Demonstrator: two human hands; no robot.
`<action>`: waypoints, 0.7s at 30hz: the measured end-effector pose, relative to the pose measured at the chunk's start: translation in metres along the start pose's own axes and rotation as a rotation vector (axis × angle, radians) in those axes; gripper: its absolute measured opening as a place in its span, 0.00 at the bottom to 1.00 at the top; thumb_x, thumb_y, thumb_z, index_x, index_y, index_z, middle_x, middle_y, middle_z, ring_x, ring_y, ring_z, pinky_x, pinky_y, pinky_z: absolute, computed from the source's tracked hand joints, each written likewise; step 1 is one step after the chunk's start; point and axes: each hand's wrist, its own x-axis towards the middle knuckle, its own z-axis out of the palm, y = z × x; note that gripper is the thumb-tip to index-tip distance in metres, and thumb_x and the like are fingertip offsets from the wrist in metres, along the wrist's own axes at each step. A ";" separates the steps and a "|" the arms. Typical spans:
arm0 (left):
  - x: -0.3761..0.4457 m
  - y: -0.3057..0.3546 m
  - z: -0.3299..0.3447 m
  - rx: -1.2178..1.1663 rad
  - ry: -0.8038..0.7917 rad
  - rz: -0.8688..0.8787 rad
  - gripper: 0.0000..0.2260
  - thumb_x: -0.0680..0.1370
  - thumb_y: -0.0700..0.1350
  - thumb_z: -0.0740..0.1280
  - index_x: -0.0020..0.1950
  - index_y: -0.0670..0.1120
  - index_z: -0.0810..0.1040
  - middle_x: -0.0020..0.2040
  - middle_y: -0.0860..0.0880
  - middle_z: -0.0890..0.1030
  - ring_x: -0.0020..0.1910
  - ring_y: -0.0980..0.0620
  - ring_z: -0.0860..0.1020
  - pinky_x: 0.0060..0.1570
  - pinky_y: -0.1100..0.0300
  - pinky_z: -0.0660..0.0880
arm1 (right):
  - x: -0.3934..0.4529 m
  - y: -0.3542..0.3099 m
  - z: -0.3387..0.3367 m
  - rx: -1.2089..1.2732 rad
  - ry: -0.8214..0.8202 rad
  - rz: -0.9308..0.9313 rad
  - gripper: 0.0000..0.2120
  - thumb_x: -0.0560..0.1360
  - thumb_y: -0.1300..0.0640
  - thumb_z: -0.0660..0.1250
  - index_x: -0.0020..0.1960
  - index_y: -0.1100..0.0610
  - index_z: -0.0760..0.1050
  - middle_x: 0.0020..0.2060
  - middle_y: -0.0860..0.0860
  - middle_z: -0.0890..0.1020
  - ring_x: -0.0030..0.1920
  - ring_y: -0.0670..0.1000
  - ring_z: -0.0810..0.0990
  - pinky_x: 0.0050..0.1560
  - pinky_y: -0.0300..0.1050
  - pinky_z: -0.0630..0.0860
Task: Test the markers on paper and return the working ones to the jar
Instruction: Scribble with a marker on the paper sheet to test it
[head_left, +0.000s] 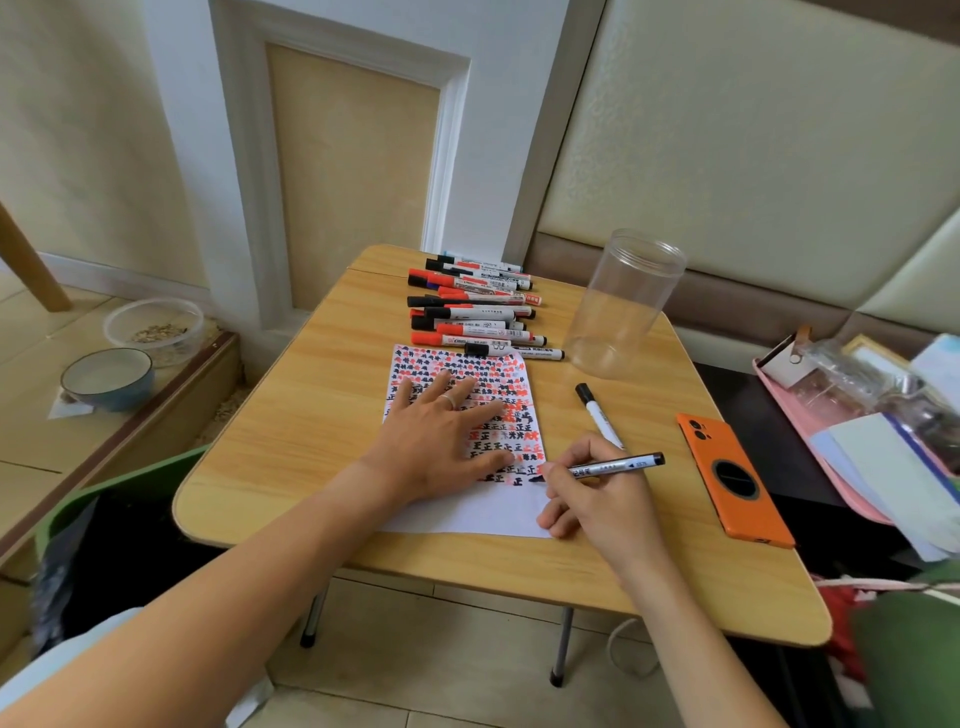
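Observation:
A white paper sheet (467, 512) covered in red and black marks lies on the wooden table (291, 415). My left hand (441, 441) presses flat on it, fingers spread. My right hand (597, 493) grips a black marker (615, 465), its tip on the paper's right edge. Another marker (597, 413) lies capped just beyond my right hand. Several red and black markers (478, 306) lie in a row at the table's far side. The clear plastic jar (621, 301) stands upright and empty to their right.
An orange phone (735, 480) lies face down on the table's right side. A pink tray (852, 499) with papers and bags sits further right. Two bowls (106, 376) rest on a low ledge at left. A green chair edge (119, 483) is at the lower left.

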 end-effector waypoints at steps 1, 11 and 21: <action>0.000 0.000 0.000 0.000 0.004 0.002 0.36 0.75 0.77 0.47 0.81 0.65 0.55 0.83 0.51 0.53 0.83 0.45 0.48 0.78 0.35 0.45 | 0.000 0.000 0.000 -0.003 -0.001 0.000 0.08 0.78 0.65 0.71 0.43 0.62 0.73 0.27 0.59 0.80 0.29 0.65 0.82 0.25 0.44 0.76; -0.007 -0.013 -0.017 -0.047 0.171 0.098 0.34 0.75 0.75 0.46 0.79 0.65 0.60 0.83 0.51 0.55 0.83 0.51 0.46 0.78 0.35 0.43 | -0.001 -0.001 0.000 -0.029 0.010 0.007 0.08 0.79 0.62 0.71 0.44 0.62 0.73 0.29 0.56 0.81 0.29 0.65 0.82 0.26 0.46 0.76; -0.019 -0.015 -0.003 -0.069 0.006 0.242 0.29 0.79 0.71 0.44 0.80 0.66 0.56 0.83 0.55 0.54 0.82 0.55 0.44 0.80 0.43 0.41 | -0.001 0.001 0.002 -0.052 0.016 0.016 0.08 0.79 0.60 0.71 0.43 0.58 0.74 0.30 0.58 0.82 0.32 0.68 0.83 0.29 0.47 0.76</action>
